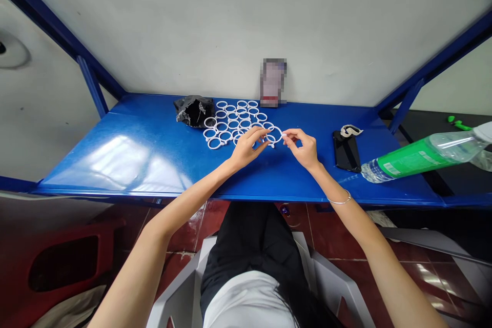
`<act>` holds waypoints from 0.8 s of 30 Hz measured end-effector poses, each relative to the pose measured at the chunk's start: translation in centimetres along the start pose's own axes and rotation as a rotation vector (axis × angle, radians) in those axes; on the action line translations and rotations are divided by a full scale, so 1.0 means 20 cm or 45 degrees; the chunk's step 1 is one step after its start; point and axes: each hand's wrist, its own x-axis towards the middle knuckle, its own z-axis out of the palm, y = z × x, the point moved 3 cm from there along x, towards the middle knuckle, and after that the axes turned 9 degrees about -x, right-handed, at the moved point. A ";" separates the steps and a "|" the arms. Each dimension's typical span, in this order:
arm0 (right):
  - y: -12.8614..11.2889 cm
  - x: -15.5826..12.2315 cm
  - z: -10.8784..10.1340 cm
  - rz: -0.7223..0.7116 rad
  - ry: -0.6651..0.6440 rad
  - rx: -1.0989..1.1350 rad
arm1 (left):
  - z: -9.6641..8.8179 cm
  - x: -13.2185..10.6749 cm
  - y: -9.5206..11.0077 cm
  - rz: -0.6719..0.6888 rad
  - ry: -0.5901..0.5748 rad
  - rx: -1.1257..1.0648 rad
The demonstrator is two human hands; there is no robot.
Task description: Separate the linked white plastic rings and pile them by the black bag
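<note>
Pinching the edge of a white ring between thumb and fingertips, the right hand meets the left hand over the right end of a cluster of rings. The left hand's thumb and forefinger curl at the ring's other side; whether they grip it, I cannot tell. The cluster lies on the blue surface, with an open black bag just beside it on the left. Rightward are a black phone and a green-labelled bottle.
</note>
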 end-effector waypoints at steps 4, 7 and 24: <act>-0.01 0.00 0.01 0.039 -0.076 0.048 | -0.01 0.00 -0.01 -0.059 0.020 0.005; -0.01 0.00 0.02 0.074 -0.150 0.072 | -0.02 0.00 -0.02 -0.142 0.028 -0.018; 0.00 0.00 0.04 0.147 -0.264 0.112 | 0.01 0.01 -0.04 -0.990 0.016 -0.868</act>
